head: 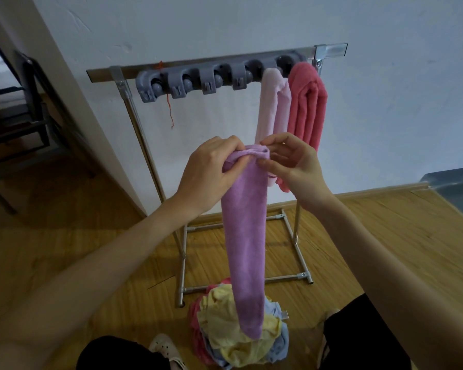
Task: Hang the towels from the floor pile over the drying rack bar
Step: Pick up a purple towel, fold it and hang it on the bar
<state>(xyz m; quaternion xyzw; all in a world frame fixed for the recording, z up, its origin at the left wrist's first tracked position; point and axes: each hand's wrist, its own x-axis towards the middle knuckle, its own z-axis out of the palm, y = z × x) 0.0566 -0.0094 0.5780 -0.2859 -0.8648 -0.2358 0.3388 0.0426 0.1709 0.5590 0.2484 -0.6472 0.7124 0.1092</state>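
Note:
A purple towel [246, 236] hangs in a long fold in front of me, its top end bunched between both hands. My left hand [209, 169] grips the top from the left, and my right hand [292, 164] pinches it from the right. Behind them stands the drying rack, whose bar [198, 65] carries a grey clip holder [193, 81]. A pale pink towel [273, 108] and a coral red towel [306, 102] hang at the bar's right end. The floor pile [230, 340] of yellow, blue and pink towels lies below the purple towel's lower end.
The rack's metal legs and base frame [292, 277] stand on the wooden floor against a white wall. A dark chair or shelf frame [24, 124] is at the left. My knees and a white shoe [166, 348] are at the bottom edge. A grey-blue object [457, 190] sits at the right.

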